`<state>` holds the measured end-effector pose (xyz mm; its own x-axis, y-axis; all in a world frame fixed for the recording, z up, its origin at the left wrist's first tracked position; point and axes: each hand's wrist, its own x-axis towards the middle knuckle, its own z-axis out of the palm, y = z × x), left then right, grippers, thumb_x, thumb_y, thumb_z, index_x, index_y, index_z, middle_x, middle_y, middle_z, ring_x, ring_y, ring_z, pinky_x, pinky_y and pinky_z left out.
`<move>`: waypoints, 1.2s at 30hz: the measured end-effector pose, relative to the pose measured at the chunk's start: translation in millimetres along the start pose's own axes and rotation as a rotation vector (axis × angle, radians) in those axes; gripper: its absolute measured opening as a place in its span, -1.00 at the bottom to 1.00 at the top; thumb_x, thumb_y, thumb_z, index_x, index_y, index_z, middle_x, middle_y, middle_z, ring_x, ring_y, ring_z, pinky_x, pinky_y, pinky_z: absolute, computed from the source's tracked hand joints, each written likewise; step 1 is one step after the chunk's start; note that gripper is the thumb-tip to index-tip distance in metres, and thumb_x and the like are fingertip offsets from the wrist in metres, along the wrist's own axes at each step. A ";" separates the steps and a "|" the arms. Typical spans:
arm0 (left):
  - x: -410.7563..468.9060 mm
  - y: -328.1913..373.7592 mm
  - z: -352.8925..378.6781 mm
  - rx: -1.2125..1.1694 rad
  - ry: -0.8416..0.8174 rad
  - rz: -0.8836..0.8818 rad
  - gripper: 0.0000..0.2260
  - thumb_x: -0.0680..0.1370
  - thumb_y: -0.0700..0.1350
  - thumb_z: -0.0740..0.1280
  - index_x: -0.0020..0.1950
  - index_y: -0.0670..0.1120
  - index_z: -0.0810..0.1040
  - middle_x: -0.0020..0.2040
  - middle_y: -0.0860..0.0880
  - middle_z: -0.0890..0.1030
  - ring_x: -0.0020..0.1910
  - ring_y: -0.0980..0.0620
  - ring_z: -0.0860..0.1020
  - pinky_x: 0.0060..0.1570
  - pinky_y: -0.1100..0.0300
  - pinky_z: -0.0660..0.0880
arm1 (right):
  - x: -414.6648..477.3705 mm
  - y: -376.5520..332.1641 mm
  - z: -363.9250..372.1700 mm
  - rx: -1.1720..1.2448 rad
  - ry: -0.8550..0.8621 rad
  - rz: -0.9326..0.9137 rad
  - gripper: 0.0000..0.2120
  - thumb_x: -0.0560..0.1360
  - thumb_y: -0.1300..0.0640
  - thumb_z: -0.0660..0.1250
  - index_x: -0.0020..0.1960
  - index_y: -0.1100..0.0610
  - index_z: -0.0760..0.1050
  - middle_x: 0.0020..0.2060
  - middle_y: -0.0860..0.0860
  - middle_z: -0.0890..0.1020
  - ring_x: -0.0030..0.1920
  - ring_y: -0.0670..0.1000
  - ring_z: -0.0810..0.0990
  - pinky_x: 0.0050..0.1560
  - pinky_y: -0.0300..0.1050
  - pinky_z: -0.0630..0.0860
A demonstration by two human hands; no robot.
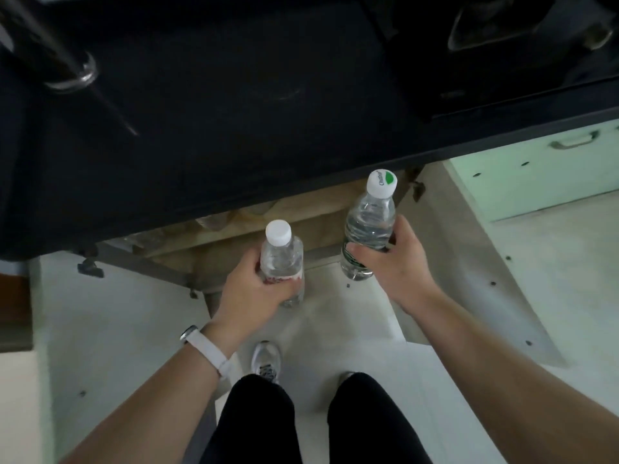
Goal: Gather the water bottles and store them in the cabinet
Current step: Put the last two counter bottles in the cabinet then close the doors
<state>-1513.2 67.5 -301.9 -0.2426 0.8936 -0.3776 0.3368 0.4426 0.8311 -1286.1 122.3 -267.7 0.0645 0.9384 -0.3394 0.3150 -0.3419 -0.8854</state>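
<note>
My left hand (pixel 249 289) grips a small clear water bottle (pixel 281 256) with a plain white cap and a red-and-white label. My right hand (pixel 392 259) grips a taller clear bottle (pixel 368 222) with a green label and a white cap bearing a green mark. Both bottles are held upright in the air, in front of the open cabinet (pixel 234 249) under the black countertop (pixel 217 128). Its wooden interior shows beneath the counter's edge. Both cabinet doors stand open, the left door (pixel 117 313) and the right door (pixel 495 262) on either side of my arms.
A metal tap (pixel 72 73) stands at the back left of the counter, and a dark appliance (pixel 519 45) sits at the back right. A pale green drawer with a handle (pixel 574 140) is to the right. My legs and a white shoe (pixel 266 360) are on the floor below.
</note>
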 end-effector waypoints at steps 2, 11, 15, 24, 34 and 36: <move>29.5 -24.5 10.9 -0.018 -0.006 0.009 -0.42 0.31 -0.03 0.65 0.24 0.23 0.50 0.07 0.23 0.65 0.02 0.27 0.62 -0.01 0.25 0.52 | 26.8 24.9 18.3 0.017 0.041 -0.024 -0.56 0.36 0.14 0.56 0.14 -0.03 0.45 -0.13 -0.17 0.62 -0.21 -0.34 0.58 -0.39 -0.47 0.43; 148.5 -118.9 59.5 -0.085 -0.033 0.121 -0.39 0.32 -0.11 0.64 0.31 0.15 0.52 0.12 0.19 0.66 0.09 0.17 0.63 0.10 0.11 0.57 | 134.6 139.4 80.2 0.061 0.126 -0.224 -0.51 0.33 0.10 0.58 0.17 -0.07 0.46 -0.06 -0.14 0.66 -0.06 -0.17 0.65 -0.05 -0.17 0.58; 186.7 -134.8 71.1 -0.118 -0.035 0.175 -0.42 0.29 -0.10 0.65 0.24 0.19 0.55 0.05 0.24 0.68 0.03 0.22 0.65 0.08 0.11 0.58 | 165.0 164.0 93.6 0.067 0.128 -0.292 -0.57 0.36 0.11 0.56 0.11 -0.13 0.45 -0.09 -0.16 0.65 -0.16 -0.21 0.64 -0.27 -0.38 0.51; 228.5 -103.3 82.0 -0.129 0.012 0.420 -0.57 0.35 -0.06 0.60 0.07 0.28 0.52 -0.03 0.36 0.65 -0.05 0.38 0.61 -0.11 0.37 0.51 | 212.8 163.7 96.9 0.122 0.141 -0.401 -0.55 0.36 0.11 0.55 0.18 -0.07 0.47 0.01 -0.15 0.64 -0.03 -0.25 0.62 -0.03 -0.27 0.53; 267.9 -52.0 102.6 -0.104 0.148 0.486 -0.46 0.34 0.08 0.59 0.28 0.17 0.53 0.11 0.20 0.64 0.08 0.16 0.62 0.14 0.05 0.59 | 258.3 136.9 83.5 0.174 0.148 -0.390 -0.52 0.35 0.07 0.57 0.17 -0.09 0.44 0.04 -0.14 0.62 0.04 -0.15 0.59 0.01 -0.16 0.51; 275.5 -46.3 107.4 -0.095 0.179 0.486 -0.45 0.33 0.10 0.60 0.29 0.18 0.53 0.13 0.20 0.63 0.11 0.13 0.61 0.16 0.01 0.58 | 266.9 135.4 80.9 0.166 0.150 -0.395 -0.48 0.35 0.06 0.57 0.23 -0.05 0.44 0.07 -0.12 0.62 0.06 -0.13 0.58 0.03 -0.15 0.50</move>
<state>-1497.8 301.2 -488.2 -0.2329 0.9638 0.1297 0.3669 -0.0364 0.9296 -1302.9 322.4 -503.9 0.1099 0.9912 0.0735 0.1874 0.0520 -0.9809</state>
